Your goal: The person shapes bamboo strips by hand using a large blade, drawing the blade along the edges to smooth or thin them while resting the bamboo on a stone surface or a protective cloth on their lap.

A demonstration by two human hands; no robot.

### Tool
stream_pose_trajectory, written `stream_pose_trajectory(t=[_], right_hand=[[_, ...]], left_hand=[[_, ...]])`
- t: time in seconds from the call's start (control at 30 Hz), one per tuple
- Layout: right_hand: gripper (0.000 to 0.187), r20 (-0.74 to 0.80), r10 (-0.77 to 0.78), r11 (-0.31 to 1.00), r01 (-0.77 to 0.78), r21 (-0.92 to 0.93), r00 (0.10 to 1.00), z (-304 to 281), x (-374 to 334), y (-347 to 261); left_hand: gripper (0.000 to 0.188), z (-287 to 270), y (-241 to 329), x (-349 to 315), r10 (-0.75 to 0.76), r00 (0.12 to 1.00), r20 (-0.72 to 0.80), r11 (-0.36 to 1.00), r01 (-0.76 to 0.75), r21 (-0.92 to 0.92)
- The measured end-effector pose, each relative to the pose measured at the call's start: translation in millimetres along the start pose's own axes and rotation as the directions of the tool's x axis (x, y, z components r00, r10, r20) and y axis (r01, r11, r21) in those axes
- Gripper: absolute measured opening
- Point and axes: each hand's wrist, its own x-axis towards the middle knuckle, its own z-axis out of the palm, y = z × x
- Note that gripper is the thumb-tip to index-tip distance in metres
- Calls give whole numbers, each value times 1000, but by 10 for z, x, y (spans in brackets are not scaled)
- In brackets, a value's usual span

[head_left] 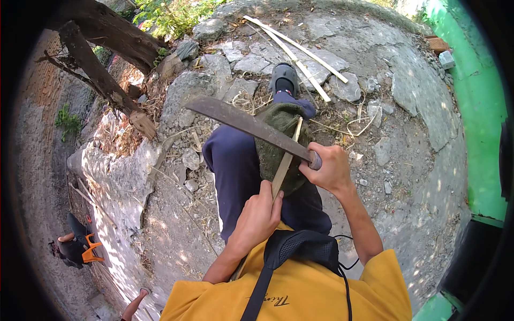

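Note:
My left hand (257, 216) is closed round the near end of a pale, flat bamboo strip (284, 168), which points away from me. In my right hand (331, 168) is the handle of a machete (241, 122), its long dark blade reaching to the left. The blade crosses over the strip just beyond my left hand; contact between them is hard to tell. Under the strip, a dark green cloth (270, 166) lies over my leg, beside my bent left knee (233, 155). My shoe (284, 77) rests on the ground ahead.
Two long pale strips (294, 56) lie on the cracked concrete (423, 101) ahead, with thin shavings (353, 125) nearby. A leaning tree trunk (107, 80) stands far left. A green wall (484, 139) runs along the right. Another person (72, 249) is at the lower left, near an orange object (92, 250).

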Motion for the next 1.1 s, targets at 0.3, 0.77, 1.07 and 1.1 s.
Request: stream_pose_trajectory(t=[0.3, 0.77, 1.07, 1.1], right_hand=[[33, 67, -97, 995, 95, 39, 993, 4, -154, -32], [31, 88, -159, 986, 162, -26, 983, -6, -156, -67], [26, 5, -101, 994, 101, 48, 995, 1, 15, 78], [26, 25, -147, 988, 145, 50, 989, 2, -3, 83]], left_hand=[[27, -147, -93, 156, 24, 888, 460, 526, 380, -761], [32, 61, -147, 119, -27, 997, 72, 897, 56, -439], [34, 17, -114, 137, -58, 994, 96, 897, 94, -431], [34, 20, -129, 151, -58, 994, 98, 897, 95, -431]])
